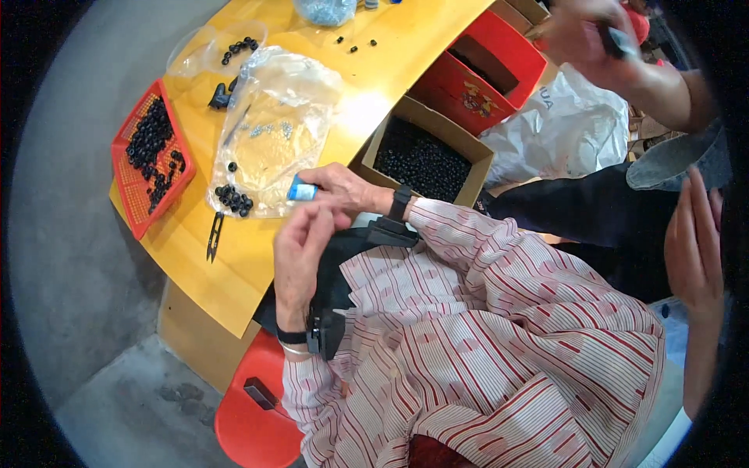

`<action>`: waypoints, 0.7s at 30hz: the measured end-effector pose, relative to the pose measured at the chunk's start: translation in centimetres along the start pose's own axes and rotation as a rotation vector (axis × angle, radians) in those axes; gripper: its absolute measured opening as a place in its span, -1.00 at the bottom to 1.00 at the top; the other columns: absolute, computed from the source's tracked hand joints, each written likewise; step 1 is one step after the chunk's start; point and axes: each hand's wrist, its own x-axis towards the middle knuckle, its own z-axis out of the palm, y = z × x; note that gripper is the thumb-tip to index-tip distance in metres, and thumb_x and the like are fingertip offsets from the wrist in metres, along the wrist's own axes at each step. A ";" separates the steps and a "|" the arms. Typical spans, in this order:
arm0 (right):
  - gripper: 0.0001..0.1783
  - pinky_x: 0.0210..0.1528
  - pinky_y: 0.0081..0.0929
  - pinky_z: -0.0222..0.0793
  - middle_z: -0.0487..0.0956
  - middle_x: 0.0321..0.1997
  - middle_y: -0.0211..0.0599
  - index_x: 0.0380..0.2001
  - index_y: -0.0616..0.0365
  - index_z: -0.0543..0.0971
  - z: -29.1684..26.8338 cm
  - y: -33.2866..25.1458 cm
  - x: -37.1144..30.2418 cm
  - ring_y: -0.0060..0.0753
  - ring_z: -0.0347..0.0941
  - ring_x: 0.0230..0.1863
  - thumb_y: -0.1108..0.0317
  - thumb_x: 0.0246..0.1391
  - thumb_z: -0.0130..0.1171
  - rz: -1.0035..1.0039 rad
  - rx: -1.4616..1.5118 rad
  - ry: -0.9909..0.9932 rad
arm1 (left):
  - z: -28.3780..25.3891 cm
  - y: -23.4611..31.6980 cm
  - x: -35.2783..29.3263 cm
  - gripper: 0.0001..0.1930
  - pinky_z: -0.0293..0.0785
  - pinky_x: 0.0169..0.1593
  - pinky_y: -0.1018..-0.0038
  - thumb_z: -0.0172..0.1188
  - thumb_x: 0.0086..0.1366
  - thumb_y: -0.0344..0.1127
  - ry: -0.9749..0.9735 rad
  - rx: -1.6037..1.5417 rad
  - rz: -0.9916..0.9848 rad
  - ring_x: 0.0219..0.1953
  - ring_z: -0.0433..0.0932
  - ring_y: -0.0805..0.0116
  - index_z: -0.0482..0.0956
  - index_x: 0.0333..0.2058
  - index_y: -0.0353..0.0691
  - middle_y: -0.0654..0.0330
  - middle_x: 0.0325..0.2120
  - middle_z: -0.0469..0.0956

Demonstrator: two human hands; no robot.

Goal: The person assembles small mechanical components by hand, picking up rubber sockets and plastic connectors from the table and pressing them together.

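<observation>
My right hand [347, 189] is closed around a small blue-and-white cylinder [302, 189] that sticks out by the fingertips, above the table's near edge. Just below it, my left hand [298, 253] has thumb and fingers pinched together, close to the right hand; what sits in the pinch is too small to see. Beyond both hands lies a clear plastic bag [292, 101], flat on the table. On its near corner rests a cluster of small black round pieces [233, 200], with tiny silvery bits [269, 129] further up. Black thread snips [214, 236] lie beside the bag.
An orange basket [134, 209] of black pieces sits at the yellow table's [226, 292] left edge. Right of the table stand a cardboard box [480, 173] of black pieces and a red box [460, 101]. Another person's hands [589, 43] show at right.
</observation>
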 end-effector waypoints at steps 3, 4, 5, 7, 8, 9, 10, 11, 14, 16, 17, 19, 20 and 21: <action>-0.84 -0.42 -0.21 0.31 0.43 -0.54 0.03 -0.44 0.18 0.42 -2.7 1.0 -0.5 0.08 0.41 -0.47 0.34 -0.10 0.08 0.142 -0.040 0.073 | -1.4 -5.6 -0.6 -0.81 0.37 -0.22 0.62 0.07 0.25 -0.38 -0.099 0.016 -0.075 -0.34 0.47 0.56 0.49 -0.23 -0.38 0.25 -0.42 0.52; -0.83 -0.42 -0.25 0.30 0.41 -0.55 0.00 -0.44 0.20 0.41 -2.4 1.2 0.1 0.03 0.39 -0.48 0.31 -0.03 0.06 0.105 -0.096 0.075 | -2.3 -7.5 -1.3 -0.82 0.34 -0.20 0.64 0.06 0.26 -0.36 -0.087 0.115 -0.085 -0.34 0.44 0.55 0.50 -0.22 -0.33 0.24 -0.42 0.52; -0.80 -0.41 -0.29 0.29 0.39 -0.56 -0.03 -0.44 0.23 0.41 -1.7 1.3 0.8 -0.02 0.37 -0.49 0.28 0.04 0.04 0.059 -0.144 0.076 | -3.2 -9.3 -2.2 -0.83 0.35 -0.24 0.64 0.07 0.25 -0.37 -0.045 0.288 -0.042 -0.37 0.44 0.56 0.51 -0.25 -0.34 0.25 -0.45 0.52; -0.75 -0.42 -0.30 0.26 0.36 -0.59 -0.07 -0.46 0.24 0.39 0.5 0.6 3.1 -0.05 0.33 -0.52 0.25 0.10 0.04 -0.019 -0.159 0.038 | -4.9 -11.4 -4.6 -0.84 0.37 -0.30 0.63 0.09 0.22 -0.38 0.051 0.437 -0.044 -0.42 0.43 0.58 0.52 -0.29 -0.35 0.27 -0.52 0.50; -0.75 -0.42 -0.30 0.26 0.36 -0.59 -0.07 -0.46 0.24 0.39 1.5 0.8 3.6 -0.05 0.33 -0.52 0.25 0.10 0.04 -0.026 -0.154 0.017 | -5.2 -12.5 -5.4 -0.85 0.37 -0.32 0.63 0.11 0.21 -0.39 0.071 0.401 -0.074 -0.44 0.43 0.59 0.52 -0.31 -0.36 0.28 -0.56 0.49; -0.75 -0.42 -0.31 0.26 0.36 -0.59 -0.07 -0.46 0.24 0.39 1.4 1.6 3.5 -0.05 0.33 -0.51 0.24 0.09 0.05 -0.001 -0.163 0.034 | -4.9 -14.1 -4.9 -0.85 0.36 -0.34 0.63 0.12 0.20 -0.39 0.071 0.344 -0.078 -0.47 0.42 0.58 0.51 -0.33 -0.37 0.28 -0.59 0.48; -0.74 -0.42 -0.31 0.26 0.36 -0.58 -0.07 -0.46 0.24 0.39 1.1 2.4 3.3 -0.05 0.34 -0.51 0.23 0.09 0.06 0.023 -0.171 0.054 | -4.6 -15.4 -4.5 -0.85 0.36 -0.34 0.63 0.12 0.20 -0.39 0.052 0.330 -0.069 -0.47 0.42 0.58 0.51 -0.33 -0.37 0.28 -0.59 0.48; -0.74 -0.42 -0.31 0.26 0.36 -0.58 -0.07 -0.46 0.24 0.39 1.0 2.1 3.4 -0.05 0.34 -0.51 0.23 0.09 0.06 0.029 -0.175 0.048 | -4.3 -15.3 -4.8 -0.86 0.37 -0.39 0.57 0.14 0.18 -0.39 0.101 0.352 -0.060 -0.51 0.44 0.48 0.52 -0.34 -0.34 0.20 -0.58 0.49; -0.79 -0.43 -0.31 0.25 0.36 -0.58 -0.07 -0.45 0.22 0.40 0.9 1.0 3.5 -0.03 0.34 -0.51 0.28 0.07 0.06 0.028 -0.198 0.066 | -4.3 -14.8 -5.3 -0.87 0.37 -0.46 0.55 0.16 0.17 -0.38 0.157 0.307 -0.062 -0.57 0.44 0.47 0.52 -0.38 -0.34 0.16 -0.60 0.50; -0.84 -0.43 -0.31 0.25 0.36 -0.58 -0.08 -0.45 0.20 0.40 0.8 0.8 3.7 -0.03 0.34 -0.50 0.32 0.03 0.06 0.032 -0.201 0.088 | -5.0 -15.6 -5.2 -0.87 0.33 -0.47 0.62 0.15 0.19 -0.37 0.204 0.162 -0.153 -0.57 0.41 0.57 0.53 -0.38 -0.34 0.24 -0.62 0.49; -0.84 -0.43 -0.31 0.25 0.36 -0.58 -0.08 -0.45 0.20 0.40 0.8 0.5 3.6 -0.03 0.34 -0.50 0.32 0.03 0.06 0.031 -0.201 0.075 | -5.3 -16.3 -5.4 -0.87 0.33 -0.47 0.62 0.15 0.19 -0.37 0.211 0.152 -0.156 -0.57 0.41 0.57 0.53 -0.38 -0.34 0.24 -0.62 0.49; -0.86 -0.44 -0.30 0.25 0.36 -0.58 -0.08 -0.46 0.19 0.39 0.8 0.1 3.6 -0.02 0.34 -0.50 0.36 -0.01 0.06 0.030 -0.251 0.046 | -6.3 -17.4 -5.7 -0.84 0.27 -0.50 0.68 0.11 0.23 -0.33 0.196 -0.084 -0.197 -0.59 0.38 0.61 0.52 -0.35 -0.34 0.28 -0.64 0.49; -0.86 -0.44 -0.30 0.25 0.36 -0.58 -0.08 -0.46 0.19 0.39 0.8 0.1 3.5 -0.02 0.34 -0.50 0.36 -0.01 0.06 0.031 -0.255 0.041 | -6.6 -17.5 -5.7 -0.84 0.27 -0.50 0.68 0.11 0.23 -0.33 0.197 -0.091 -0.196 -0.59 0.38 0.61 0.52 -0.35 -0.34 0.28 -0.64 0.49; -0.86 -0.43 -0.30 0.25 0.36 -0.58 -0.08 -0.47 0.19 0.38 0.7 0.1 3.5 -0.02 0.34 -0.49 0.35 -0.02 0.07 0.026 -0.267 0.051 | -6.9 -17.5 -5.6 -0.82 0.24 -0.51 0.70 0.09 0.25 -0.31 0.215 -0.177 -0.205 -0.61 0.36 0.62 0.51 -0.35 -0.33 0.27 -0.64 0.49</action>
